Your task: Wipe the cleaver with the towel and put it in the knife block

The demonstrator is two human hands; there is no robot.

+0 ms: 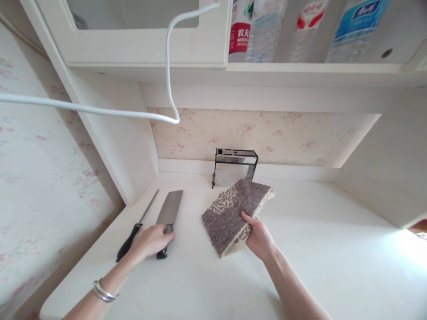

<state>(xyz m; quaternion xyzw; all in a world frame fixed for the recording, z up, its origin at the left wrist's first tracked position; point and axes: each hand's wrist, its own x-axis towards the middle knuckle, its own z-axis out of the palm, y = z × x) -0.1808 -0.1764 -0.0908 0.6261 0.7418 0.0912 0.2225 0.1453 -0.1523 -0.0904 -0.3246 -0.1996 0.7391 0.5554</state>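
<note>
My left hand (154, 242) is closed around the black handle of a cleaver (170, 207), whose broad blade points away from me over the white counter. Just left of it lies a sharpening steel (129, 240) with a black handle and a thin grey rod. My right hand (260, 238) grips a folded cloth (230, 218), brown-grey with a cream pattern and a pale backing, thumb on top. Its fingers underneath are hidden. Behind the cloth a knife block (235, 166) with a slotted metal top stands against the back wall, its lower part partly covered.
A white cable (123, 113) hangs across the upper left, close to the camera. Above the white counter (316, 249), an overhead shelf (316, 67) holds several plastic bottles (265, 33). Side panels (383, 151) bound the niche, and floral wallpaper (43, 178) covers the left wall.
</note>
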